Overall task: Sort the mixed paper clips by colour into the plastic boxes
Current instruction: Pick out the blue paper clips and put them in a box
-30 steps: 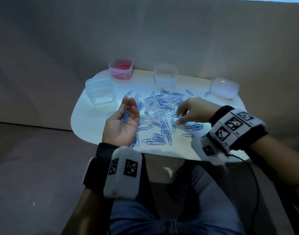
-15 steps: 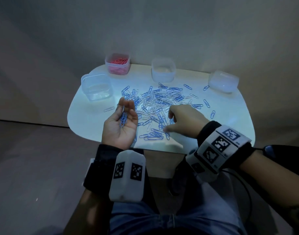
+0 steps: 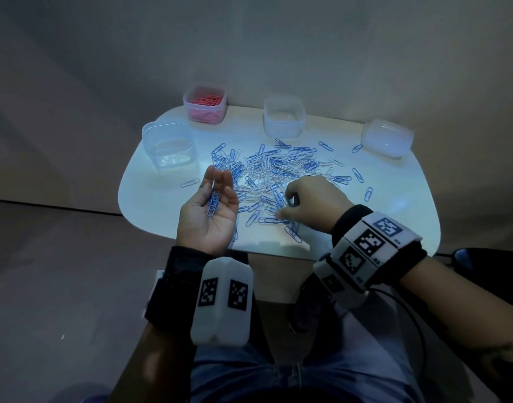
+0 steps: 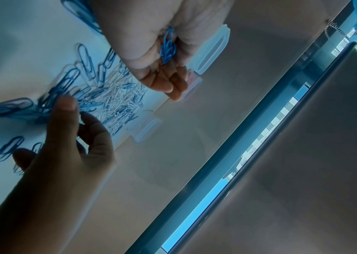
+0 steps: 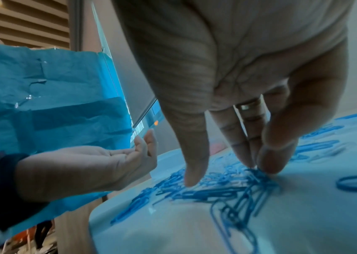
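Reaching nearer than half a second before, the right hand (image 3: pixel 313 203) had dropped its spread fingers (image 5: pixel 268 165) onto blue clips at the pile's (image 3: pixel 278 173) near edge on the surface (image 3: pixel 394 199); the left hand (image 3: pixel 210 216) still cupped collected blue clips (image 3: pixel 213 203), open-palmed, so gathering continued.

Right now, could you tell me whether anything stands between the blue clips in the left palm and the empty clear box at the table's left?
Nothing visible does. The blue clips lie in the upturned left hand, and only bare table with one stray clip separates it from the open clear box.
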